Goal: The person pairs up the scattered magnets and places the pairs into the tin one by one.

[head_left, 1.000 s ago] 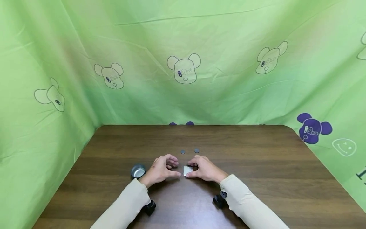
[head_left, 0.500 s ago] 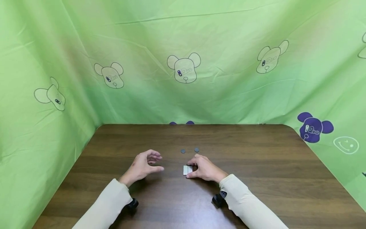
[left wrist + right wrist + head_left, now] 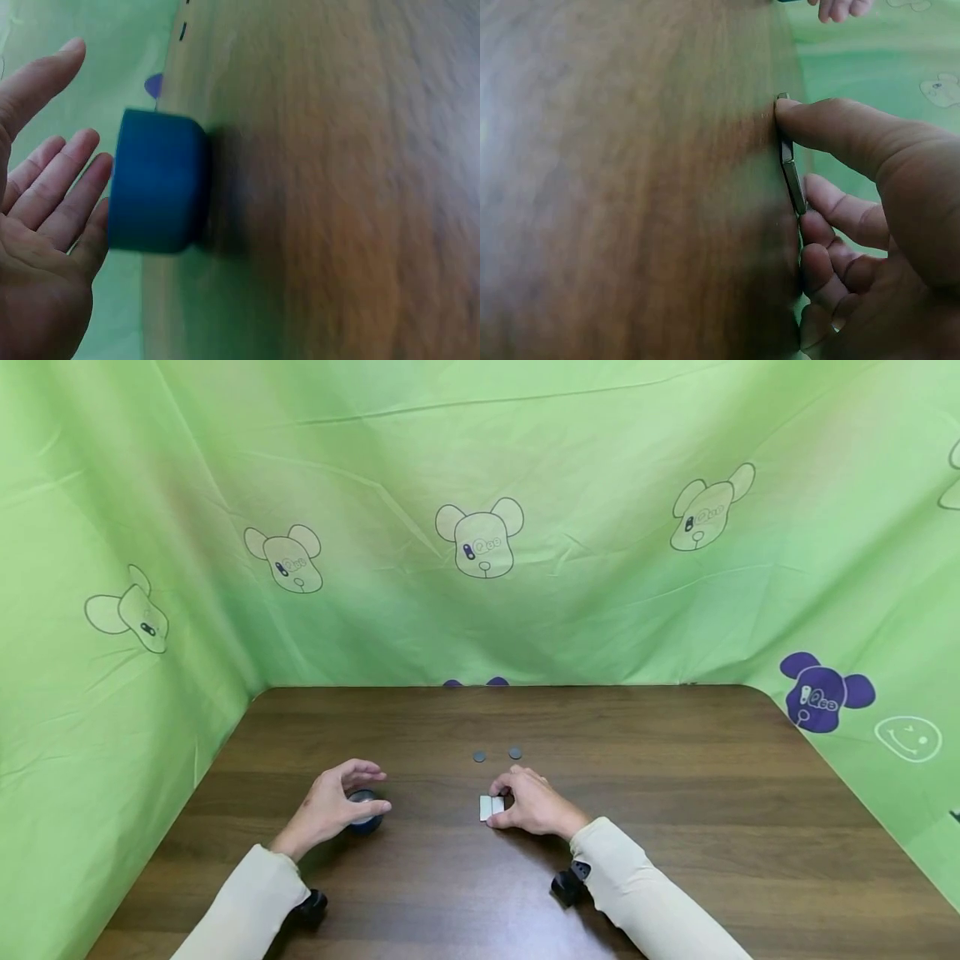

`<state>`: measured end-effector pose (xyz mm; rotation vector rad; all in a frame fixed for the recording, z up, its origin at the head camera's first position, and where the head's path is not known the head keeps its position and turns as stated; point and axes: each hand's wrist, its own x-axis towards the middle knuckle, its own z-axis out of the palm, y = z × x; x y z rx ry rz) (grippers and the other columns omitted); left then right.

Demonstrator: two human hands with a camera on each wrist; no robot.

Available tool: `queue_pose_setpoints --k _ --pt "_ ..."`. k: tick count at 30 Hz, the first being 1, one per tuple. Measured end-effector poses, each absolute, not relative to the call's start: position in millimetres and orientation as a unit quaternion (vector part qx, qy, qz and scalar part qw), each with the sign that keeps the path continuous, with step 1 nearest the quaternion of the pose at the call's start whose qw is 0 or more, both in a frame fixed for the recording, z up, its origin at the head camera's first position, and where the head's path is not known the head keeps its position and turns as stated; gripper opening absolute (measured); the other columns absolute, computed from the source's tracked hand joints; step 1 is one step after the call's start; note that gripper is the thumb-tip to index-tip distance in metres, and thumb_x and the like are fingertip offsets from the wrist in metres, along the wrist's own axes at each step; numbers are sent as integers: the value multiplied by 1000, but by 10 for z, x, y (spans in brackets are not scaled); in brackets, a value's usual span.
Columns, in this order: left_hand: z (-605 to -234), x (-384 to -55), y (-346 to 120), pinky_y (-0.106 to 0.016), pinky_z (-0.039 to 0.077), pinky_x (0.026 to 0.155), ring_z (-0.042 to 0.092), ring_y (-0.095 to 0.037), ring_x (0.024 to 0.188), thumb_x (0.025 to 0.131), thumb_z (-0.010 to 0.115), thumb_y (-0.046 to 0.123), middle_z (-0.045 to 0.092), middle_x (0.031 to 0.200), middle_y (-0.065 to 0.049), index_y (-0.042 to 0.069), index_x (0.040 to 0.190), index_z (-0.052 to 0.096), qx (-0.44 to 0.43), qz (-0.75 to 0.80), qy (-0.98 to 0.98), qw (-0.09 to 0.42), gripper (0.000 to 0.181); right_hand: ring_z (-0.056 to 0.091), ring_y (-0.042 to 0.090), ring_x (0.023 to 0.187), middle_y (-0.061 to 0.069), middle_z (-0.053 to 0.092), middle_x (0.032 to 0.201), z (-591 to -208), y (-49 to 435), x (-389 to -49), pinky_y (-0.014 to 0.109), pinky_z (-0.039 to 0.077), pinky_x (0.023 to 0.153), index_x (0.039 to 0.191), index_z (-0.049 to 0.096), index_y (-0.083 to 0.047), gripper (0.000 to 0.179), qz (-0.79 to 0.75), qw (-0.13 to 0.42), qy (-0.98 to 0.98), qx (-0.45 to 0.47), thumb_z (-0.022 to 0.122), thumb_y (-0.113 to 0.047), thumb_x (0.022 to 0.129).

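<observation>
1. Right hand [image 3: 534, 807]: thumb & fingers curled, pinching small flat silver metal plates [image 3: 491, 807] lying on brown wood table [image 3: 675, 827].
2. Left hand [image 3: 330, 806]: fingers spread, relaxed, cupped over small round dark-blue cup [image 3: 364, 818]; grips nothing.
3. Two small dark round discs [image 3: 497, 754] just beyond right hand's fingers.

We read only small marks on the green cloth [image 3: 570, 610]: tiny letters on the purple bear [image 3: 823, 693] at three o'clock, too small to make out, and nothing else.
</observation>
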<state>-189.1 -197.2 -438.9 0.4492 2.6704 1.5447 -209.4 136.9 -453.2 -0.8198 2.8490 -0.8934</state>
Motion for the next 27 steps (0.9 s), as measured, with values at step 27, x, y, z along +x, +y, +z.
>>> queue_pose_setpoints --k 27 --pt "-4638 -1808 -2203 -25 48 96 61 -34 116 73 90 11 67 120 -14 -4 123 60 147 520 841 23 60 54 13 81 -6 58 84 -4464 1296 -2101 36 37 76 88 63 -14 31 -291 71 928 -223 86 -18 66"
